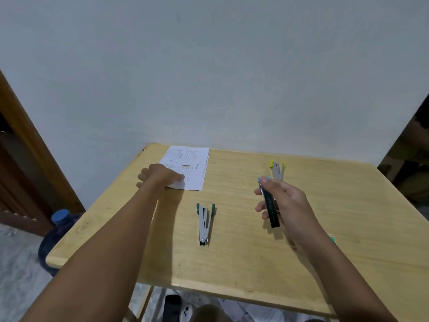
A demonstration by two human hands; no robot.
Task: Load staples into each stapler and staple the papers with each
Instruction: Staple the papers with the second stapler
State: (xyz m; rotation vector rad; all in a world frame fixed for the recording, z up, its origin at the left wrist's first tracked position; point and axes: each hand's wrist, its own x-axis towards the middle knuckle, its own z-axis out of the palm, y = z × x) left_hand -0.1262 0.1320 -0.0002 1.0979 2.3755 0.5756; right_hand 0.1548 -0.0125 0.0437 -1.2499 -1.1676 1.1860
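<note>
Printed papers (pixel 190 167) lie at the far left of the wooden table (pixel 232 263). My left hand (pixel 157 176) rests on their near left corner, fingers curled under; whether it pinches the sheets is hidden. A short strip of staples (pixel 186 165) lies on the papers. A green stapler (pixel 204 223) lies open in the table's middle. Behind my right hand, at the far right, a yellow stapler (pixel 277 169) lies open. My right hand (pixel 282 201) grips a dark blue-tipped stapler (pixel 270 205) above the table.
A small green-edged box (pixel 332 239) peeks out behind my right forearm. A blue water jug (pixel 59 231) stands on the floor left of the table. A phone (pixel 173 307) lies below the table's near edge. A wall stands just behind the table.
</note>
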